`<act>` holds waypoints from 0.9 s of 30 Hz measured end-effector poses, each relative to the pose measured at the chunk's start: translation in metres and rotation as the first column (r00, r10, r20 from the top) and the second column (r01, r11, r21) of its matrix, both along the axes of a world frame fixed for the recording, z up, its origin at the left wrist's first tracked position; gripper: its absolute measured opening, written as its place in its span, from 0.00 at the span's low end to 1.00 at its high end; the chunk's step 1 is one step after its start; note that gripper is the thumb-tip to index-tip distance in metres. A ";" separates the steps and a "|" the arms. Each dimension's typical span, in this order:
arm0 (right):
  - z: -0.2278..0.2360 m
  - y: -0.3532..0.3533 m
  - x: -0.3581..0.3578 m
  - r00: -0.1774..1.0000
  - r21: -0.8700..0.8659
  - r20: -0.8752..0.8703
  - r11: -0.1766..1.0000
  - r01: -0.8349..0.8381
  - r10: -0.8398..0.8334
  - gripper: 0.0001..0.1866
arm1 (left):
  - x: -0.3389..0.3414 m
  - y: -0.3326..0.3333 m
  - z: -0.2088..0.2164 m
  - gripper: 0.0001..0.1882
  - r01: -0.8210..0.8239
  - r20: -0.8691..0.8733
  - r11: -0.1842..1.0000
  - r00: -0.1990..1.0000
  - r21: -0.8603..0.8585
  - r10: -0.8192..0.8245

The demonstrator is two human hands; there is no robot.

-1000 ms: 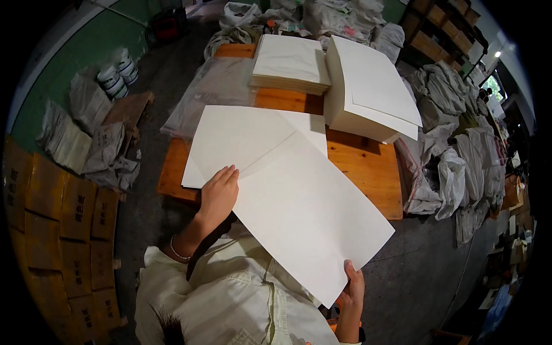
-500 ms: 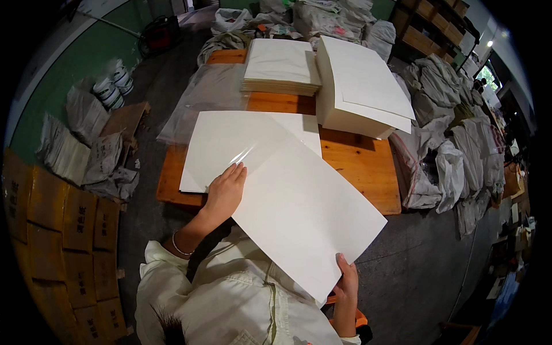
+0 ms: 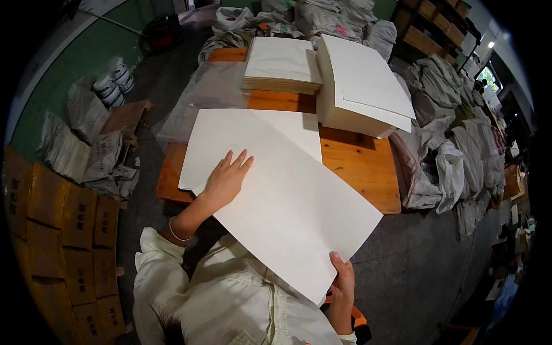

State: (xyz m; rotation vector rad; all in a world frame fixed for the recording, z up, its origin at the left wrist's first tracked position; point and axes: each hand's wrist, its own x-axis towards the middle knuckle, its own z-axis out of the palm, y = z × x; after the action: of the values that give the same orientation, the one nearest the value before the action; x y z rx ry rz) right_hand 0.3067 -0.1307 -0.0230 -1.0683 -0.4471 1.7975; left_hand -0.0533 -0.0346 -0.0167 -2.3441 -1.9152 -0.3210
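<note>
A large white paper sheet (image 3: 299,213) lies slantwise in front of me, its far end over another white sheet (image 3: 276,119) on the wooden table and its near end out past the table's edge toward my body. My left hand (image 3: 226,179) rests palm down on the paper with its fingers spread. At the near right corner my right hand (image 3: 343,276) grips the slanted sheet, thumb on top and the other fingers hidden beneath. Whether one sheet or several lie in that grip cannot be made out.
Behind the sheets, the wooden table (image 3: 362,172) bears a lower paper stack (image 3: 282,60) and a taller stack (image 3: 368,75). Clear plastic film (image 3: 213,86) hangs over its left side. Brown cartons (image 3: 80,218) stand at the left, and pale sacks (image 3: 454,167) lie at the right.
My left hand's fingers have spread apart and shifted slightly up on the paper. A bright glare by the fingertips has gone. The slanted sheet and my right hand have moved slightly left.
</note>
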 end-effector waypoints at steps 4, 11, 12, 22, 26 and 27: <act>-0.007 0.000 -0.001 1.000 0.025 -0.028 1.000 -0.007 0.008 0.19 | 0.010 0.001 0.014 0.30 0.007 0.101 0.998 0.995 -0.070 0.000; -0.003 0.008 -0.036 0.996 -0.034 -0.028 0.996 0.079 -0.080 0.17 | 0.016 -0.007 0.020 0.32 -0.005 0.094 0.996 0.995 -0.087 0.013; 0.000 0.008 -0.039 0.992 -0.060 0.000 0.990 0.128 -0.128 0.17 | 0.015 -0.008 0.021 0.32 -0.025 0.084 0.995 0.996 -0.095 0.033; -0.009 0.008 -0.050 0.996 0.087 -0.065 0.994 -0.063 0.069 0.20 | 0.034 -0.021 0.020 0.34 0.074 0.077 0.995 0.995 -0.074 -0.068; 0.003 0.012 -0.066 0.995 0.082 -0.081 0.995 -0.059 0.065 0.20 | 0.049 -0.030 0.029 0.35 0.116 0.074 0.991 0.991 -0.066 -0.111; 0.004 0.013 -0.071 0.994 0.074 -0.092 0.996 -0.058 0.065 0.20 | 0.056 -0.032 0.030 0.35 0.130 0.061 0.990 0.990 -0.061 -0.127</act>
State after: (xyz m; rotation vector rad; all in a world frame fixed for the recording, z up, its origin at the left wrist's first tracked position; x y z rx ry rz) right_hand 0.2359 -0.1175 -0.0187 -0.9251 -0.4875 1.8643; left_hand 0.0025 -0.0664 0.0136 -2.5335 -1.8288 -0.3445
